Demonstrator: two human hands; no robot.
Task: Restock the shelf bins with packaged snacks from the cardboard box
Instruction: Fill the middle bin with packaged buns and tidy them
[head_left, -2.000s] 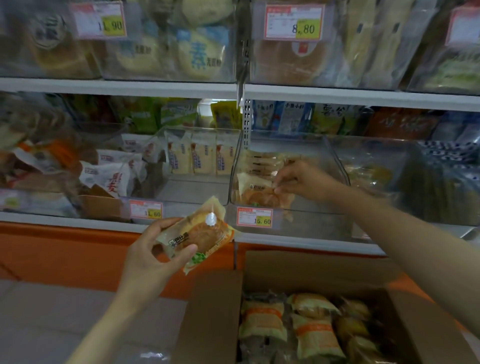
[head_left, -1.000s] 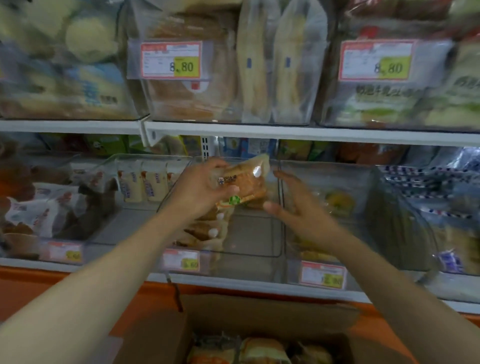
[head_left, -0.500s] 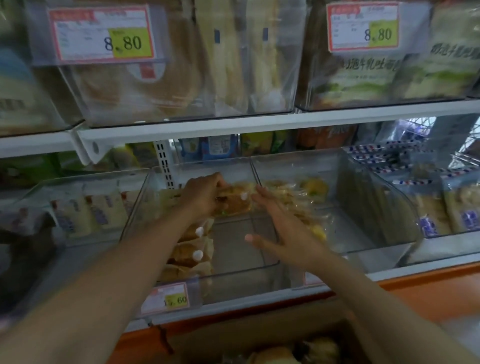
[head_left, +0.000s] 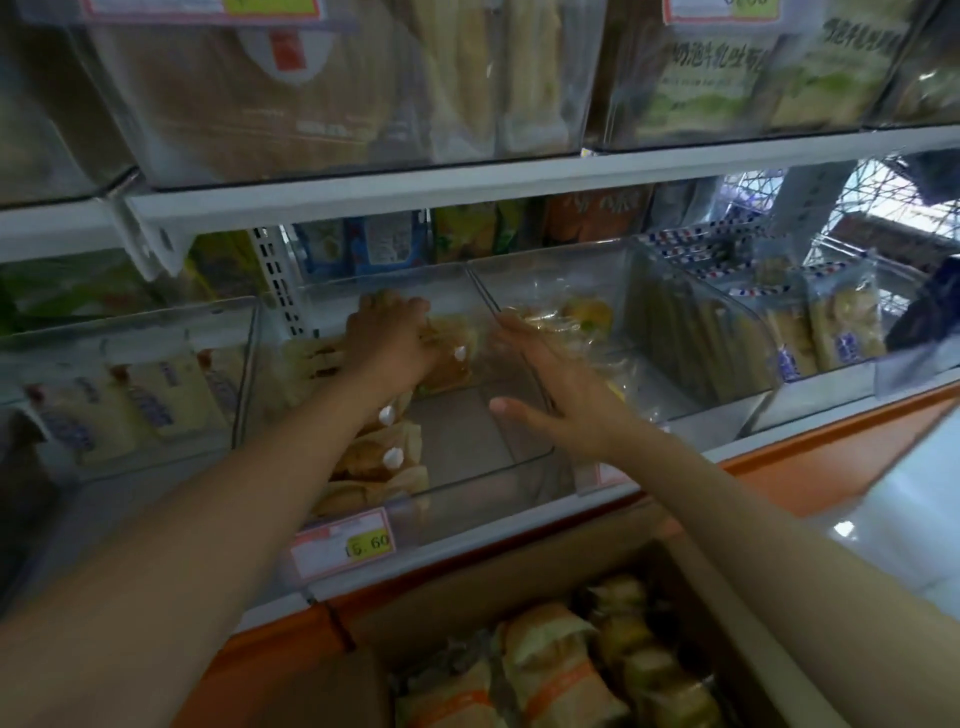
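Note:
My left hand (head_left: 387, 340) reaches deep into the clear middle bin (head_left: 483, 467) and grips a wrapped snack pack (head_left: 451, 349) at the bin's back. My right hand (head_left: 558, 387) hovers over the bin's right wall with fingers spread straight, holding nothing, fingertips near the pack. A row of like packs (head_left: 374, 457) stands along the bin's left side. The cardboard box (head_left: 519, 582) sits below the shelf, with several wrapped snacks (head_left: 550, 670) inside.
A price tag (head_left: 343, 543) hangs on the bin front. Neighbouring clear bins hold white packs (head_left: 130, 400) on the left and yellow packs (head_left: 587, 317) and striped packs (head_left: 831, 332) on the right. The upper shelf edge (head_left: 363, 200) overhangs the bins.
My left hand carried the pack from over the box up into the middle bin and pushed it to the back. My right hand drew away from the packs and opened beside it.

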